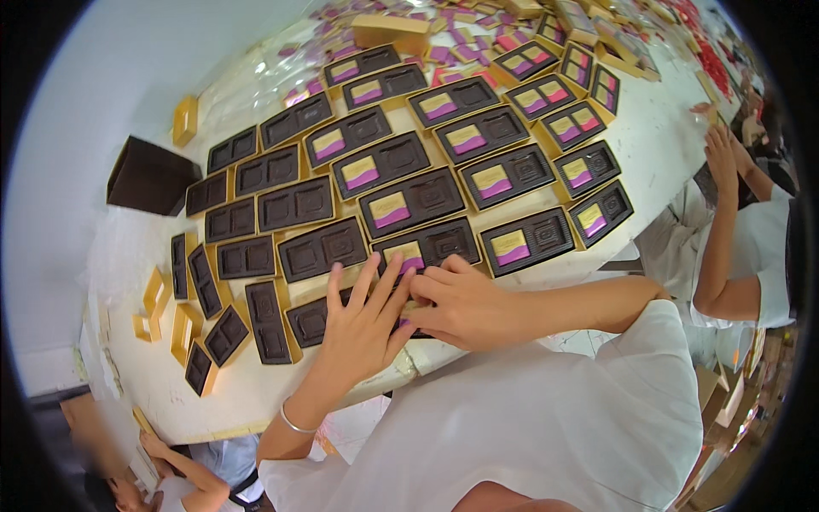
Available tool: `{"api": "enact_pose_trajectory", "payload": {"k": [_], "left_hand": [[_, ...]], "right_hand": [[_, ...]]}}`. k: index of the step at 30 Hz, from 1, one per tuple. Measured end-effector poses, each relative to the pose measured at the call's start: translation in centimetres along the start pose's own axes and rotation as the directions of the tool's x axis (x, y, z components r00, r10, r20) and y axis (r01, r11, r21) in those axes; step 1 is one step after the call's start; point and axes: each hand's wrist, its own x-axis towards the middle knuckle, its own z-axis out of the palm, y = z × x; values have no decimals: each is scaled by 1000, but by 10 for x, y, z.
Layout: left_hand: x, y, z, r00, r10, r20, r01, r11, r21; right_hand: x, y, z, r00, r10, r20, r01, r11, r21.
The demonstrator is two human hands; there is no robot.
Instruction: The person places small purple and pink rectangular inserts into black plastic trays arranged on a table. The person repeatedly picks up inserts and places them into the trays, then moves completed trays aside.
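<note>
From here, I read this step as setting a square gold-and-purple packet [404, 323] into one of the dark brown, two-well plastic trays [321, 249] across the white surface [653, 145]. It lies mostly hidden at my right hand [469, 307], whose grip is bunched nearly closed; I can't tell whether it has hold. My left hand [360, 326] is spread, apparently holding nothing. The next move, I judge, calls for light, level pressing.

Left hand [363, 328] and right hand [465, 305] close together
The left is palm down, fingers spread, the left forearm [286, 442] slanting up from below; the right bends its fingers beside it, the right forearm [572, 309] extending sideways.
</note>
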Motion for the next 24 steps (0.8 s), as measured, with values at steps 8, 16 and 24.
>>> {"api": "enact_pose_trajectory", "payload": {"k": [8,16,24], "left_hand": [[4,13,-8,990,-60,131,64,997,-29],[15,19,-32,984,-102,147,119,986,-114],[21,10,-34,879,-417,-232,271,836,-478]], "right_hand": [[7,14,1,995,20,96,-40,976,213],[16,144,-110,904,260,-339,-290,956,-41],[25,360,-170,832,511,-213,-554,775,-304]]}}
